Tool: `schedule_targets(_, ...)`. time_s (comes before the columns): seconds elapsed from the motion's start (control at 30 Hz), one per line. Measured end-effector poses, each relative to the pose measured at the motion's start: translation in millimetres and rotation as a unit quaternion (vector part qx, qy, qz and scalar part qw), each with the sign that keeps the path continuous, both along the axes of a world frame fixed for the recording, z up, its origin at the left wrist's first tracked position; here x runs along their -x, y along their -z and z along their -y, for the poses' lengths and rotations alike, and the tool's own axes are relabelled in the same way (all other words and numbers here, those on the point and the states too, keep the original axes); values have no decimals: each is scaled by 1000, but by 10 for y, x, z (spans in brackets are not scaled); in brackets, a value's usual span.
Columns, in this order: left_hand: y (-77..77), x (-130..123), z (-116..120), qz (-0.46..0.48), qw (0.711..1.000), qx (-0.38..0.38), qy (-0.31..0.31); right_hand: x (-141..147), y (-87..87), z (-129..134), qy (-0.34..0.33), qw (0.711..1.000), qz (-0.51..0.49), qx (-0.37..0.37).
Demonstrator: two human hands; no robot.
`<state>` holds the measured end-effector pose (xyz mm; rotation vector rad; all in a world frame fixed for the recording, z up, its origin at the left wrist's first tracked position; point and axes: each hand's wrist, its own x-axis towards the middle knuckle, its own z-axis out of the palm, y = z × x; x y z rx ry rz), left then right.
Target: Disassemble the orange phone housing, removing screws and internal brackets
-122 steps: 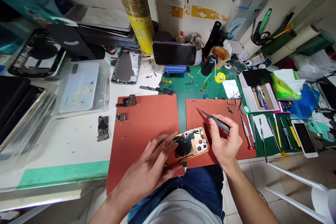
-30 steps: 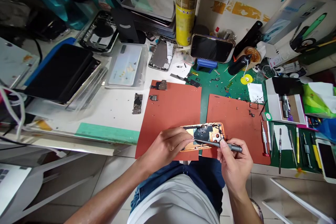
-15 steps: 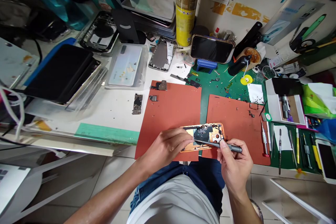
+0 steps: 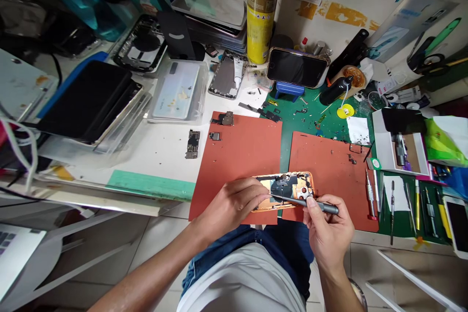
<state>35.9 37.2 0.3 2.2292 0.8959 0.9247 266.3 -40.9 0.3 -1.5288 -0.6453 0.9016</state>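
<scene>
1. Lowered since the earliest frame (head view): the slim grey tool (image 4: 300, 201), no longer pointing away above the right red mat (image 4: 329, 170), now crosses the orange-edged phone housing (image 4: 285, 189). Against the last half second, only a slight shift of the whole view shows.

2. Key relation: the tool's tip meets the fingertips of my left hand (image 4: 236, 204) over the housing. Both long axes run nearly side by side, left to right across my body, with the tool's handle at the right and slightly nearer me.

3. My left hand is the nearer one, covering the housing's left end. Its fingers are bent, with thumb and forefinger brought together at the tip; whether they pinch something tiny, I cannot tell.

4. My right hand (image 4: 331, 229) grips the tool's handle just beside the housing's right end, where the camera cutouts lie.

5. Surface: the housing spans the gap between the left red mat (image 4: 241, 156) and the right one, near their front edges, above my lap. Whether it rests on them or is raised, I cannot tell.

6. Surroundings: a circuit board (image 4: 192, 144) lies on the white tabletop (image 4: 146, 146), left of the mats; beyond them, a phone (image 4: 298, 67) leans on a blue stand (image 4: 288, 90); slender hand tools (image 4: 392, 209) line the right side.
</scene>
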Motion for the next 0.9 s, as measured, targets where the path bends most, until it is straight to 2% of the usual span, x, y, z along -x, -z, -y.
schedule_targets(0.33,13,7,29,18,1000,22,-11,-2,-4,-2,4,1000,-10,6)
schedule_targets(0.47,-52,60,43,33,999,28,-32,-37,-70,35,40,999,-13,-15)
schedule_targets(0.57,-135,64,14,-65,998,-11,16,-103,-111,81,111,993,15,-36)
schedule_targets(0.67,-175,-15,-44,-172,981,-46,75,-165,-114,113,166,984,43,-56)
schedule_targets(0.9,-208,-231,-183,-222,966,-64,114,-124,-9,132,202,970,129,-42)
